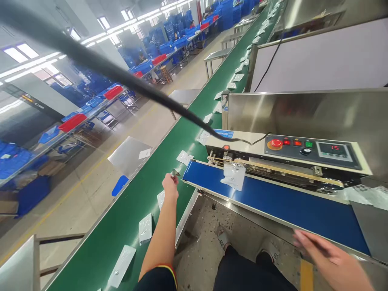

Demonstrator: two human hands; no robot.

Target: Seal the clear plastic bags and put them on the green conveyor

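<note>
My left hand (170, 186) reaches over the green conveyor belt (190, 117), its fingers closed on a small white packet (176, 173), mostly hidden by the fingers. Just beyond lies another white packet (183, 157) on the green belt. Further packets, one of them a flat white packet (145, 228), lie nearer me beside my left forearm. On the narrow blue belt (281, 204) of the sealing machine (291, 149), a white pouch (234, 177) has its far edge at the sealing slot. My right hand (330, 256) hangs by the blue belt's near edge, fingers loosely stretched, holding nothing visible.
A control panel (312, 150) with a red stop button and a lit display faces me. A dark cable (145, 89) crosses the view. Clear plastic film (368, 196) lies at the right end. Metal side tables (129, 155) stand left of the green belt; people sit at far benches.
</note>
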